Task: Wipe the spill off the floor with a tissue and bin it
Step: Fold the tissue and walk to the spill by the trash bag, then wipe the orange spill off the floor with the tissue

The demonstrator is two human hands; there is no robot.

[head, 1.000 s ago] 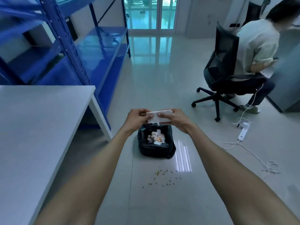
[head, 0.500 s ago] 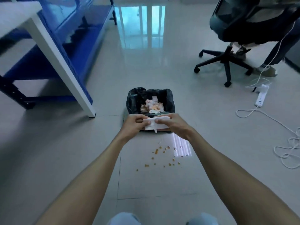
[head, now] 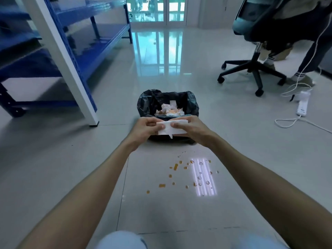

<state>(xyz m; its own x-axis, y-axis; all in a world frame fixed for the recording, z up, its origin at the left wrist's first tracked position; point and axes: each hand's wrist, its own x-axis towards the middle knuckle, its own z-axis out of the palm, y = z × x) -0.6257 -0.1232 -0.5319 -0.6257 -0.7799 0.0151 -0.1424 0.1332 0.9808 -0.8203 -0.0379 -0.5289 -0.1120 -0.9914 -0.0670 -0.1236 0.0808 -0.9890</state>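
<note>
Since half a second ago the view has dropped closer to the floor, so the bin (head: pixel 195 106) and spill now sit larger and lower, while both hands have stayed clasped on the tissue.

The pale tiled floor (head: pixel 233 133) stretches away from the bin on every side. Left of the bin and farther back stands blue shelving (head: pixel 75 49), with a white table leg (head: pixel 71 72) planted in front of it. Right of the bin and farther back is a black office chair (head: pixel 255 69), and between chair and bin, well apart from the bin, lies a white power strip (head: pixel 303 105) with its cable.

The bin, lined in black, holds crumpled stained tissues. Just in front of its near rim, the left hand (head: pixel 145 128) and right hand (head: pixel 188 127) pinch a folded white tissue (head: pixel 169 129) between fingers and thumbs, above the floor. Nearer the person than the bin, a spill (head: pixel 188 175) of small orange drops dots the tiles.
</note>
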